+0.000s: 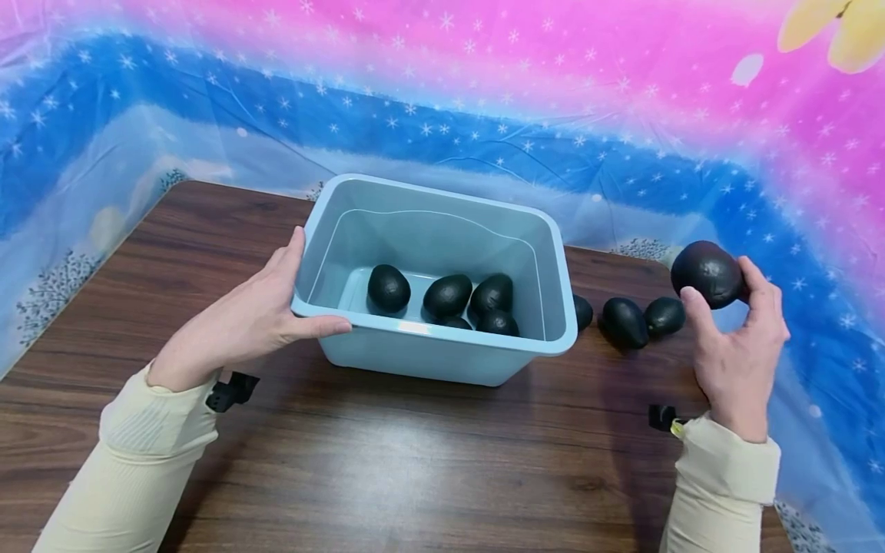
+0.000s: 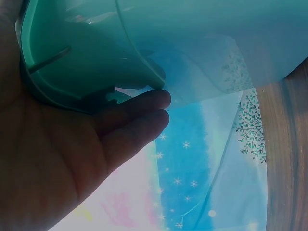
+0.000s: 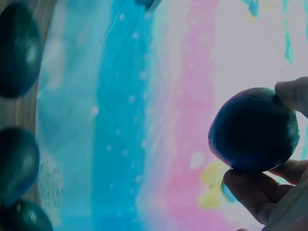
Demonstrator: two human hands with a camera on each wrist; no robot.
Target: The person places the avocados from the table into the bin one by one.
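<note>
My left hand (image 1: 242, 315) rests against the near left corner of a light blue plastic bin (image 1: 429, 353). Its thumb lies along the front rim, and straight fingers (image 2: 137, 127) touch the outside of the left wall. Inside the bin lie several dark avocados (image 1: 389, 289), some partly hidden by the front wall. Raised at the right, my right hand (image 1: 740, 361) holds a dark avocado (image 1: 707, 274) between thumb and fingers. The right wrist view also shows this avocado (image 3: 255, 130) pinched by the fingertips.
Right of the bin, more avocados (image 1: 624, 322) lie on the brown wooden table (image 1: 387, 461), one partly behind the bin's edge. A pink and blue snowflake-print cloth (image 1: 442, 115) hangs along the table's back and sides.
</note>
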